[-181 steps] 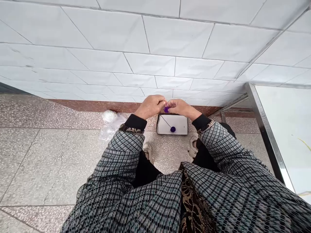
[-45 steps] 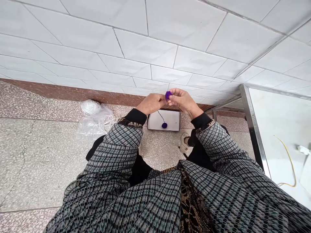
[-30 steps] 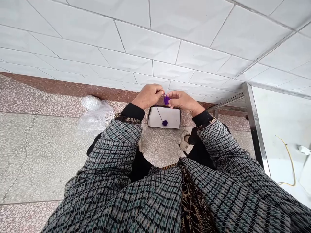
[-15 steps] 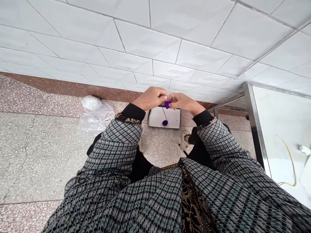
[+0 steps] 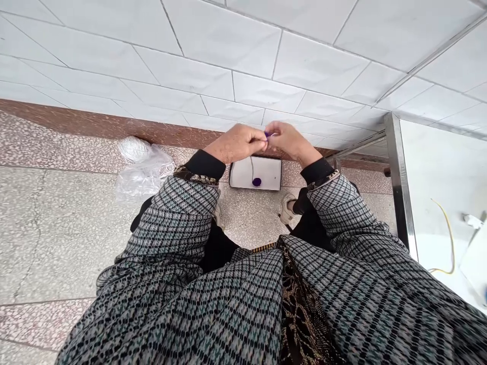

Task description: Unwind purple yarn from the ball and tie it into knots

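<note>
Above the floor, my left hand (image 5: 241, 143) and my right hand (image 5: 287, 139) meet with fingertips pinched together. Between them is a small purple yarn piece (image 5: 267, 134), mostly covered by the fingers. Whether a hook or needle is also in the fingers I cannot make out. A strand of yarn (image 5: 251, 165) hangs from the hands down to a dark purple yarn ball (image 5: 256, 181). That ball lies in a shallow white box (image 5: 238, 175) with dark edges, below the hands on the floor.
Left of the box, a white yarn ball (image 5: 134, 149) and a clear plastic bag (image 5: 139, 177) lie by the wall. A white tiled wall (image 5: 251, 83) rises in front. To the right stands a metal-framed white table (image 5: 429, 167) with a yellow cable (image 5: 451, 243).
My right hand has tilted and risen slightly, and the purple piece is now more hidden by the fingers. The whole view has shifted a little.
</note>
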Demonstrator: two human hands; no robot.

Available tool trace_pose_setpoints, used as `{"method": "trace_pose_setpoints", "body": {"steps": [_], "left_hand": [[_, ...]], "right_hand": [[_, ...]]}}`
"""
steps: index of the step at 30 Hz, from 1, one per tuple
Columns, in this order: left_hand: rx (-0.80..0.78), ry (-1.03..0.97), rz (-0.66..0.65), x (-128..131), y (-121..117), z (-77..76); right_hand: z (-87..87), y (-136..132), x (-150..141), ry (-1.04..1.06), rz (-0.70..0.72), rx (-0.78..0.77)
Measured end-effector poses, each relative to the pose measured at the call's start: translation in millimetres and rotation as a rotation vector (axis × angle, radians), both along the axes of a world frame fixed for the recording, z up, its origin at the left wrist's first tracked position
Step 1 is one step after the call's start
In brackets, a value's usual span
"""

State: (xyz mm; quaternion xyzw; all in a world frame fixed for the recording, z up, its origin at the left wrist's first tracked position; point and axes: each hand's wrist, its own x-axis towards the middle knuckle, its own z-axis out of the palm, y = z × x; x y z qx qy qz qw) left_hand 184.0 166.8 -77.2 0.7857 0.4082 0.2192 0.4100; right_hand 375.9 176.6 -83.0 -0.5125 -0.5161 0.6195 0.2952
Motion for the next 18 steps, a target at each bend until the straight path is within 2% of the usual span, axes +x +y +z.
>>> {"method": "trace_pose_setpoints", "body": {"steps": [2,3,4,6,8,10,12,13,16,18], "left_hand": [[0.054,0.010,0.127,-6.9,5.0,-2.0],[0.072,0.018,0.185,-9.8,7.7,-4.0],[0.080,0.027,0.231,-11.7,9.9,-6.2],[0.071,0.045,0.263,-11.7,11.6,-10.0],[0.026,0.054,0.179,-7.3,9.0,-11.7],[-0.029,0.045,0.010,-1.0,3.7,-11.1],[-0.058,0.024,-0.130,3.8,-1.1,-9.3],[-0.054,0.016,-0.156,4.7,-2.5,-8.4],[0.021,0.017,-0.072,1.3,-1.2,-7.2],[0.089,0.033,0.027,-3.7,2.8,-8.0]], "right_hand": [[3.3,-5.4,-1.8,-0.028,0.171,-0.036],[6.1,-7.3,-2.4,0.010,0.211,-0.046],[9.2,-8.4,-2.7,0.068,0.210,-0.050],[13.9,-7.5,-2.6,0.194,0.114,-0.031],[14.1,-3.6,-2.3,0.276,-0.011,0.015],[9.4,0.7,-2.3,0.290,-0.107,0.059],[2.7,3.0,-2.7,0.207,-0.140,0.067],[-0.2,3.0,-2.8,0.134,-0.130,0.056],[-2.8,-0.5,-1.7,-0.104,0.042,-0.002],[0.4,-4.0,0.4,-0.161,0.204,-0.032]]}}
